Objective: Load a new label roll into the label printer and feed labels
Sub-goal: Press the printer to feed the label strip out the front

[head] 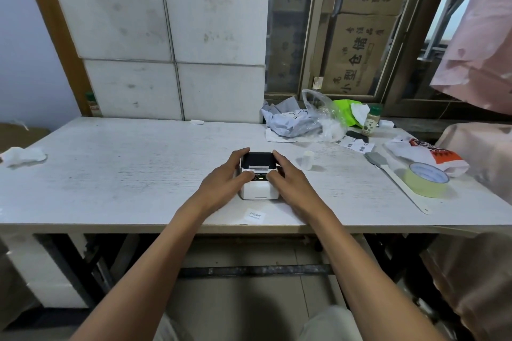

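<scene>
A small white label printer (259, 180) with a black lid sits near the front edge of a worn white table (124, 171), at the middle of the view. The left hand (224, 177) cups its left side and the right hand (288, 180) its right, both wrapped loosely around the body with thumbs resting on the top panel; a strip of label shows at the slot. A printed label (255, 216) lies at 6 o'clock from the printer, just beside it. At 3 o'clock stand a small white roll (308, 159), a long brush (393, 177) and a tape roll (426, 178). At 1 o'clock lie crumpled bags (299, 119) and a spice jar (372, 120). White panels (166, 47) lean against the wall at 12 o'clock, with cardboard boxes (360, 47) behind glass.
</scene>
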